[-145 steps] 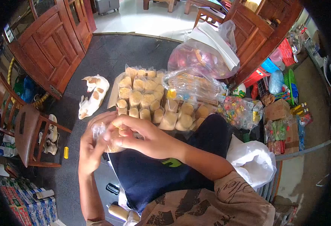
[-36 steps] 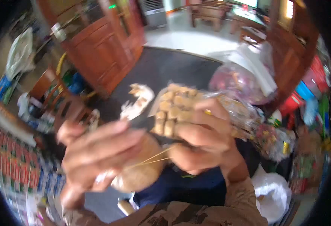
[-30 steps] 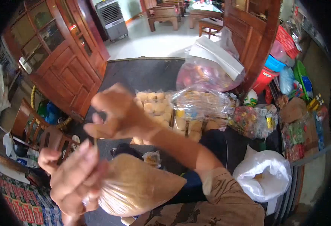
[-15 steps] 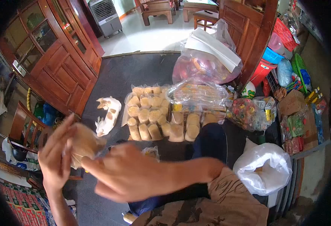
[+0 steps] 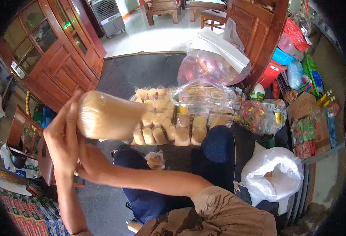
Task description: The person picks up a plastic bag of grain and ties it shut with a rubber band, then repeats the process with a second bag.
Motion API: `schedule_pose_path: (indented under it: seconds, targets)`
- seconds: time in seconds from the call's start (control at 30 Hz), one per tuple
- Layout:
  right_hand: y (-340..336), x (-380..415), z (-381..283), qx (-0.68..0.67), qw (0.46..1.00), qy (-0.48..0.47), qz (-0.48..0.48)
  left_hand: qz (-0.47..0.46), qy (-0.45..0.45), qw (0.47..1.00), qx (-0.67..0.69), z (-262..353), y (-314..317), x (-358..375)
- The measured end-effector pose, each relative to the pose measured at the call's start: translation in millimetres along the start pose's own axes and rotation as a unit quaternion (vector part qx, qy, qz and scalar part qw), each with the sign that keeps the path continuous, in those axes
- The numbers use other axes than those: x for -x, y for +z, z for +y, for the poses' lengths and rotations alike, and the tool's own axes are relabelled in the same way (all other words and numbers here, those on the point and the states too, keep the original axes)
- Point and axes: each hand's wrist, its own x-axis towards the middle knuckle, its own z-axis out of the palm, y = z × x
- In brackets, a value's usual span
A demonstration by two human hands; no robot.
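Packets (image 5: 159, 118) sit in rows, partly screened, left of a white sack (image 5: 277, 185); aloft, our plump tan bag (image 5: 108, 117) meets our straight-fingered left hand (image 5: 64, 137). We cannot tell how it or our right hand (image 5: 88, 161) grips.

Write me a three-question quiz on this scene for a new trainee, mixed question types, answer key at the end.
1. Identify: what does the left hand hold up?
2. True or false: the open white sack is on the floor to the right of the small clear packet.
3. Compare: which is farther from the camera, the small clear packet or the pink-tinted bag?

Key: 1. A filled bag. 2. True. 3. The pink-tinted bag.
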Motion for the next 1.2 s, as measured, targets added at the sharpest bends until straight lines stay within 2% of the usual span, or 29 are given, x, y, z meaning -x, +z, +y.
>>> schedule_pose_path:
  seconds: [0.03, 0.07, 0.1, 0.13, 0.17, 0.2, 0.23, 0.27, 0.3, 0.33, 0.4, 0.5, 0.53, 0.6, 0.67, 0.73, 0.8, 0.9, 0.97, 1.1, 1.2]
  targets:
    - [4.2, 10.3, -4.4, -0.086, 0.992, 0.093, -0.029, -0.018, 0.04, 0.997, -0.058, -8.9, 2.2, 3.2]
    - [-3.9, 15.2, -6.7, -0.094, 0.991, 0.094, -0.007, -0.033, 0.08, 0.989, -0.116, -17.0, 3.9, 8.0]
    - [-16.1, 22.6, -11.8, -0.101, 0.99, 0.097, 0.013, -0.056, 0.07, 0.985, -0.146, -21.5, 4.6, 10.8]
    - [-27.6, 30.9, -14.6, -0.109, 0.988, 0.1, 0.032, -0.054, 0.057, 0.988, -0.135, -30.4, 5.2, 14.3]
    - [-39.0, 33.6, -6.7, -0.084, 0.994, 0.069, 0.029, -0.053, 0.045, 0.99, -0.124, -43.7, 6.3, 16.7]
    - [-44.4, 35.8, 2.7, -0.045, 0.996, 0.044, 0.065, -0.052, 0.034, 0.992, -0.112, -55.8, 8.0, 19.5]
    - [-57.5, 33.5, 10.9, -0.065, 0.995, 0.068, 0.023, -0.052, 0.043, 0.991, -0.117, -64.9, 9.7, 24.8]
    - [-70.2, 30.9, 17.4, -0.085, 0.992, 0.092, -0.019, -0.064, 0.017, 0.992, -0.11, -68.4, 10.8, 32.7]
    - [-75.8, 29.2, 21.4, -0.179, 0.97, 0.152, -0.056, -0.075, -0.008, 0.992, -0.102, -71.4, 10.8, 41.1]
    - [-74.2, 31.2, 27.2, -0.236, 0.956, 0.159, -0.064, -0.085, -0.033, 0.991, -0.096, -75.8, 10.5, 50.0]
    - [-77.1, 38.2, 28.5, -0.25, 0.949, 0.165, -0.097, -0.085, -0.057, 0.992, -0.067, -86.2, 10.4, 69.1]
    - [-75.4, 51.5, 27.6, -0.185, 0.958, 0.171, -0.14, -0.067, -0.134, 0.989, 0.014, -80.9, 12.0, 99.9]
    - [-80.0, 50.1, 22.6, -0.188, 0.963, 0.151, -0.125, -0.091, -0.149, 0.985, -0.013, -73.5, 9.7, 101.3]
    - [-72.7, 61.3, 28.9, -0.233, 0.945, 0.173, -0.148, -0.049, -0.193, 0.979, 0.043, -74.6, 15.2, 119.2]
    - [-71.0, 69.0, 20.9, -0.259, 0.936, 0.199, -0.131, -0.041, -0.204, 0.976, 0.058, -75.2, 13.8, 127.9]
    - [-83.9, 59.4, 5.9, -0.256, 0.913, 0.265, -0.178, -0.07, -0.266, 0.958, 0.083, -63.7, 9.0, 128.5]
    - [-80.5, 64.1, 11.6, -0.203, 0.941, 0.211, -0.171, -0.068, -0.205, 0.975, 0.051, -66.3, 5.8, 135.9]
    - [-80.0, 62.9, 10.7, -0.22, 0.937, 0.212, -0.17, -0.085, -0.108, 0.99, -0.025, -62.7, -1.7, 137.9]
    - [-73.4, 64.0, 13.2, -0.236, 0.94, 0.2, -0.146, -0.105, -0.092, 0.989, -0.052, -60.6, -8.8, 136.6]
    - [-71.3, 62.1, 11.1, -0.193, 0.95, 0.173, -0.171, -0.123, -0.058, 0.989, -0.06, -66.4, -17.8, 139.6]
    - [-70.7, 62.3, 9.5, -0.207, 0.944, 0.184, -0.181, -0.169, -0.126, 0.977, -0.032, -61.2, -27.6, 137.9]
